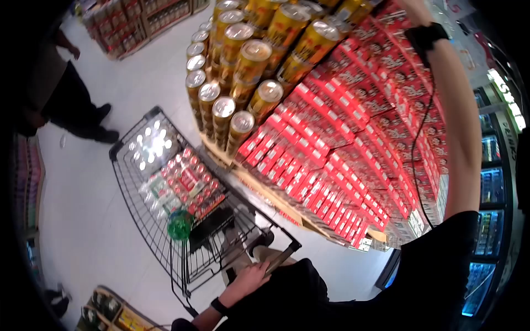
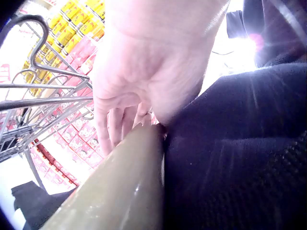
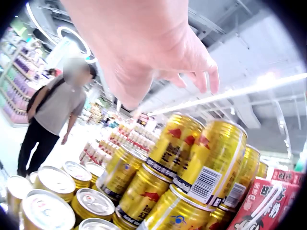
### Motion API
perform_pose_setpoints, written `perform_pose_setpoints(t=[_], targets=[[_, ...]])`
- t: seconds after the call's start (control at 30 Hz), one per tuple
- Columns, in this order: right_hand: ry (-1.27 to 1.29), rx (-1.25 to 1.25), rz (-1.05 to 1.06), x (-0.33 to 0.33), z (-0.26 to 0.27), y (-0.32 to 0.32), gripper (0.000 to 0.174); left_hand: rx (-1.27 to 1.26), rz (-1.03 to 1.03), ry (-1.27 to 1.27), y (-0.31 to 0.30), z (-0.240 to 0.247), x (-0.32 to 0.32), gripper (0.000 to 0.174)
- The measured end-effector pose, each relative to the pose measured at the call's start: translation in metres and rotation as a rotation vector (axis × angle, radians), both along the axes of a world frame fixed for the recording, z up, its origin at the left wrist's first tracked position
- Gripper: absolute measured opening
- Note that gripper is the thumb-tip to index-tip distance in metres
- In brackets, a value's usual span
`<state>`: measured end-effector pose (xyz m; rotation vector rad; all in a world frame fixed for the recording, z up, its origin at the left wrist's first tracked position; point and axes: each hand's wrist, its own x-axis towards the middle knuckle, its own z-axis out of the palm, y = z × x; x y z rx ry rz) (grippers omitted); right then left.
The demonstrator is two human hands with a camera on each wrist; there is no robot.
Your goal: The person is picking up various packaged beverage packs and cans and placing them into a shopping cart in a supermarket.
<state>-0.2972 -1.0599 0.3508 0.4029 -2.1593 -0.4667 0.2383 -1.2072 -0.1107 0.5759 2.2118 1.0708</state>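
Observation:
My left hand (image 1: 249, 280) grips the handle (image 1: 280, 260) of a black wire shopping cart (image 1: 144, 223). In the left wrist view, the fingers of that hand (image 2: 153, 62) lie around the far side of the pale handle (image 2: 122, 187). My right arm stretches out over the display, its hand cut off by the top edge of the head view. The right wrist view has the right hand (image 3: 148, 52) in the air above stacked gold drink cans (image 3: 213, 158), its fingers loosely bent and holding nothing. Red cartons (image 3: 266, 203) stand beside the cans.
The cart holds a shrink-wrapped pack of red cans (image 1: 187, 179), clear-wrapped packs (image 1: 152, 146) and a green bottle (image 1: 179, 225). A person (image 3: 57, 105) stands beyond the cans. Tiered red cartons (image 1: 331, 143) fill the display's right side. Lit drink coolers (image 1: 490, 231) line the far right.

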Motion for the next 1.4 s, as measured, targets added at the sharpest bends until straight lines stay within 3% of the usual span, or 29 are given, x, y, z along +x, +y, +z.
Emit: perform_pose_setpoints(t=[0.03, 0.13, 0.2, 0.23, 0.3, 0.33, 0.43, 0.5, 0.57, 0.63, 0.7, 0.77, 0.87, 0.97, 1.0, 1.1, 1.13, 1.17, 1.2, 1.23, 1.27, 1.3, 1.33, 1.37, 1.4], targets=[[0.116, 0.115, 0.321, 0.026, -0.017, 0.007, 0.078, -0.016, -0.007, -0.035, -0.001, 0.001, 0.002, 0.056], [-0.327, -0.051, 0.432, 0.158, -0.099, -0.012, 0.073, 0.037, 0.128, 0.146, -0.007, -0.007, 0.014, 0.063], [-0.81, -0.084, 0.587, 0.233, -0.18, -0.009, 0.063, 0.014, 0.203, 0.108, -0.02, -0.003, 0.013, 0.056], [-1.041, -0.07, 0.621, 0.268, -0.219, -0.008, 0.058, 0.013, 0.325, 0.037, -0.031, 0.007, 0.007, 0.047], [-1.372, -0.018, 0.646, 0.331, -0.297, -0.002, 0.049, 0.164, 0.59, -0.025, -0.046, -0.017, 0.001, 0.04], [-1.472, -0.014, 0.646, 0.36, -0.336, 0.005, 0.044, 0.18, 0.565, -0.05, -0.051, -0.016, -0.002, 0.038], [-1.582, -0.117, 0.663, 0.424, -0.42, 0.025, 0.04, 0.298, 0.524, -0.177, -0.06, 0.016, -0.027, 0.032], [-1.61, -0.154, 0.63, 0.453, -0.451, 0.032, 0.031, 0.381, 0.641, -0.313, -0.077, 0.038, -0.05, 0.031], [-1.648, -0.138, 0.534, 0.468, -0.452, 0.031, 0.021, 0.182, 0.708, 0.028, -0.097, 0.009, -0.059, 0.032], [-1.621, -0.201, 0.504, 0.474, -0.453, 0.028, 0.025, -0.143, 0.664, 0.064, -0.129, -0.045, -0.069, 0.033], [-1.538, -0.34, 0.532, 0.476, -0.452, 0.026, 0.034, -0.656, 0.392, 0.144, -0.152, -0.101, -0.082, 0.039], [-1.528, -0.356, 0.533, 0.476, -0.454, 0.028, 0.036, -0.92, 0.111, 0.214, -0.17, -0.151, -0.093, 0.049], [-1.576, -0.286, 0.486, 0.477, -0.455, 0.034, 0.032, -1.069, 0.111, 0.139, -0.176, -0.151, -0.109, 0.06], [-1.646, -0.237, 0.458, 0.485, -0.455, 0.04, 0.031, -0.944, 0.116, -0.363, -0.193, -0.143, -0.112, 0.068], [-1.683, -0.231, 0.442, 0.485, -0.453, 0.04, 0.03, -0.93, 0.155, -0.334, -0.202, -0.157, -0.1, 0.064], [-1.781, -0.36, 0.371, 0.479, -0.436, 0.027, 0.025, -0.887, 0.218, -0.278, -0.212, -0.16, -0.075, 0.075], [-1.763, -0.411, 0.406, 0.468, -0.428, 0.012, 0.013, -0.897, 0.246, -0.246, -0.213, -0.168, -0.066, 0.081], [-1.724, -0.66, 0.378, 0.447, -0.421, -0.033, 0.011, -0.869, 0.352, -0.219, -0.207, -0.165, -0.056, 0.081], [-1.896, -0.814, 0.215, 0.434, -0.428, -0.057, 0.016, -0.863, 0.359, -0.213, -0.204, -0.167, -0.051, 0.082], [-2.05, -0.801, 0.083, 0.417, -0.439, -0.08, 0.026, -0.863, 0.371, -0.2, -0.204, -0.169, -0.048, 0.083], [-2.141, -0.714, 0.073, 0.403, -0.472, -0.093, 0.052, -0.854, 0.371, -0.213, -0.204, -0.17, -0.047, 0.083], [-2.233, -0.592, -0.097, 0.391, -0.526, -0.11, 0.051, -0.848, 0.374, -0.226, -0.203, -0.169, -0.046, 0.083], [-2.31, -0.724, -0.196, 0.381, -0.561, -0.121, 0.052, -0.845, 0.38, -0.237, -0.203, -0.168, -0.047, 0.083], [-2.456, -0.512, -0.278, 0.357, -0.588, -0.139, 0.05, -0.848, 0.37, -0.258, -0.203, -0.166, -0.048, 0.088], [-2.368, -0.386, -0.259, 0.347, -0.625, -0.143, 0.05, -0.852, 0.359, -0.278, -0.203, -0.164, -0.05, 0.092]])
